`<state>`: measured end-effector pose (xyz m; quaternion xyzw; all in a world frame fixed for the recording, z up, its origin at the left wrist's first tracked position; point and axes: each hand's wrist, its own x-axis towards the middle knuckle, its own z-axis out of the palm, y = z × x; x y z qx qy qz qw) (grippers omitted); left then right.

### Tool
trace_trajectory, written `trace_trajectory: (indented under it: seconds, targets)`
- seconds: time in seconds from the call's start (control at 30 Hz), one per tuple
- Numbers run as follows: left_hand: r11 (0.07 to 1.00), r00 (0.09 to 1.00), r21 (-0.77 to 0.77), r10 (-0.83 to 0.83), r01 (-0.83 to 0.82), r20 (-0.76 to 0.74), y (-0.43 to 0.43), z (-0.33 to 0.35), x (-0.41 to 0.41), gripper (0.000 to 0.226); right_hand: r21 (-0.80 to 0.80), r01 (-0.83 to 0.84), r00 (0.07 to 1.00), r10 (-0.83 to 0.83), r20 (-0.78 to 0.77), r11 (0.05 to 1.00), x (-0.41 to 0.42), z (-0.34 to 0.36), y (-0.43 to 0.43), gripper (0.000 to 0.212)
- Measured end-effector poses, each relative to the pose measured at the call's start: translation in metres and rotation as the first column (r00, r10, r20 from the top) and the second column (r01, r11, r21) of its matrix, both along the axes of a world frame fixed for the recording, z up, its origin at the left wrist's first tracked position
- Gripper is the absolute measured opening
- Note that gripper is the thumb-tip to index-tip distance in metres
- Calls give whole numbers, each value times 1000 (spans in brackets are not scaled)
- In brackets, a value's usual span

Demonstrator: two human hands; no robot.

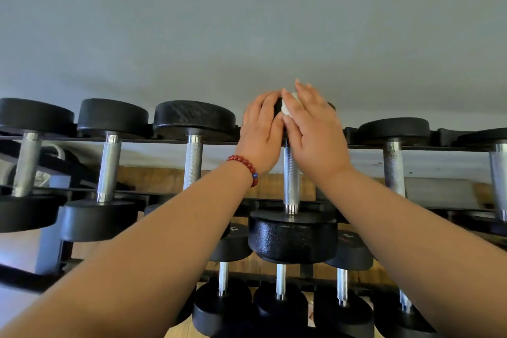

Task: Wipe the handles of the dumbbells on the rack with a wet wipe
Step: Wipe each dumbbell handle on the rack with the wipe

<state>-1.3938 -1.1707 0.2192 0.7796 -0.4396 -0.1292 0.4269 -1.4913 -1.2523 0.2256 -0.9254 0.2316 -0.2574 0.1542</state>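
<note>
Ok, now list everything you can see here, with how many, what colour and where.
centre dumbbell: one, black heads, steel handle, upper shelf, under both hands
other upper dumbbells: five, same colours, three to its left, two to its right
lower dumbbells: at least four, black and steel, lower shelf
rack: one, black
wet wipe: one, white, between the hands at the far head
wall: grey, behind
bracelet: one, red with a blue bead, left wrist
left hand: curled over the far head
right hand: fingers straight, pressing the wipe
</note>
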Motion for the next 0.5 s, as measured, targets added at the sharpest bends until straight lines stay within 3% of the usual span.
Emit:
trace_trajectory:
  seconds: [0.13,0.33,0.5]
  targets:
    - [1000,999,-10,-15,16,32,-1,-3,3,46,116,64,993,-74,86,991,-33,-31,13,50]
    - [1000,998,-14,-24,24,52,-1,-6,5,48,238,83,987,-113,117,968,-4,-9,6,48]
    - [999,999,-16,-32,32,43,-1,-8,6,49,484,172,934,-298,198,858,-19,-20,28,46]
